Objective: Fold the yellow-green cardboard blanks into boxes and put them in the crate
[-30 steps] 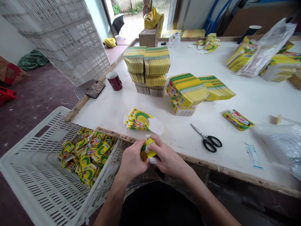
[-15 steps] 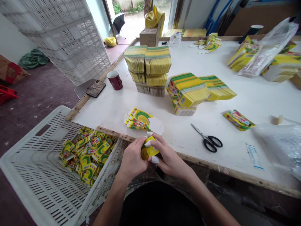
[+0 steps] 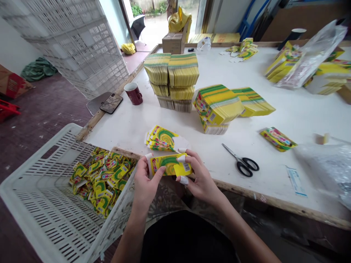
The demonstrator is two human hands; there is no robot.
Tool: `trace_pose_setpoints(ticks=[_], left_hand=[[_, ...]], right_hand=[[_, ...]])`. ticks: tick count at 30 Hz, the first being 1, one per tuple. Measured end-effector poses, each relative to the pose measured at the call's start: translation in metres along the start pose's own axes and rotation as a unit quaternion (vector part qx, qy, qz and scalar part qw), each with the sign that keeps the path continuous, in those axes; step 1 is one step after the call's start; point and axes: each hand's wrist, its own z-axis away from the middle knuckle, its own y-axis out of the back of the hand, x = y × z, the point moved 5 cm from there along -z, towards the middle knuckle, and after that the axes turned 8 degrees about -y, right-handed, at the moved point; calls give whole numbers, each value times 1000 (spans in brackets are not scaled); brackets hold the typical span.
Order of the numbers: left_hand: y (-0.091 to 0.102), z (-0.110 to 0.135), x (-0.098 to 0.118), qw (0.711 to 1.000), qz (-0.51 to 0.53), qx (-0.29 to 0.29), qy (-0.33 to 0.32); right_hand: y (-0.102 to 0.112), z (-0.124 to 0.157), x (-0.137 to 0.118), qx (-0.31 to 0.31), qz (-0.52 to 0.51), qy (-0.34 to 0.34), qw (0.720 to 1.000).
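At the near edge of the table (image 3: 115, 131), seen from the head camera, the left hand (image 3: 145, 179) has its fingers clamped on a card (image 3: 168, 160), thumb across the front. The right hand (image 3: 203, 179), white wrapping on some fingertips, grips the card's right end, beside a barcode. The card is yellow with a green swirl; its lettering is too small to read.

Taking the card as the clock's centre, a fan (image 3: 161, 138) of similar cards lies just beyond at 12 o'clock, with tall stacks (image 3: 171, 82) farther off. Between 1 and 2, a pile (image 3: 219, 104) shows a colourful logo and a barcode, letters blurred. Scissors (image 3: 241, 161) lie at 3; past them are a pouch (image 3: 278, 139), its bright logo illegible, and a strip (image 3: 296, 181) with blue print, also illegible. At 9, printed packets (image 3: 102, 179) fill part of a crate (image 3: 33, 162). A phone (image 3: 111, 103) rests at 10, a mug (image 3: 133, 94) at 11.
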Motion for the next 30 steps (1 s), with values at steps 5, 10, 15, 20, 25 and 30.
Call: trace_pose_setpoints(ticks=[5, 10, 15, 20, 25, 30], left_hand=[[2, -2, -5, 995, 84, 2, 56], [4, -6, -4, 986, 151, 23, 73], [3, -9, -1, 968, 228, 29, 98], [1, -9, -4, 959, 253, 42, 122], [1, -7, -4, 961, 237, 34, 139], [-11, 0, 0, 956, 216, -78, 185]], right_hand=[[-3, 1, -2, -32, 21, 17, 999], [-3, 2, -3, -39, 30, 15, 999], [-1, 0, -4, -37, 30, 18, 999], [1, -1, -4, -35, 45, 24, 998], [2, 0, 0, -14, 68, 41, 997], [7, -1, 0, -4, 81, 53, 995]])
